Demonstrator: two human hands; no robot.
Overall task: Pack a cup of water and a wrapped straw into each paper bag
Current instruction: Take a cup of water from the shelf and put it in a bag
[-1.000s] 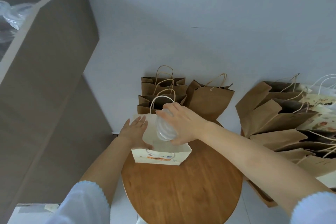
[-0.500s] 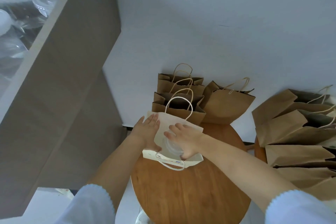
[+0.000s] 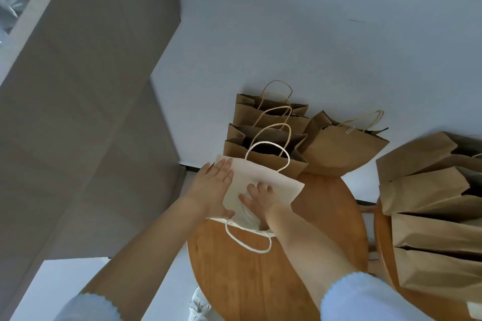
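The white bag (image 3: 263, 185) is steadied by the flat-fingered left hand (image 3: 212, 190) so the cup (image 3: 249, 214), gripped by the right hand (image 3: 259, 197), can be seated inside.

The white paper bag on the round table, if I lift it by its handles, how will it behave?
The white paper bag is thin paper, so its walls probably flex. The right hand is setting a cup inside, so it's likely bottom-heavy. Its cord handles look floppy and may let it swing.
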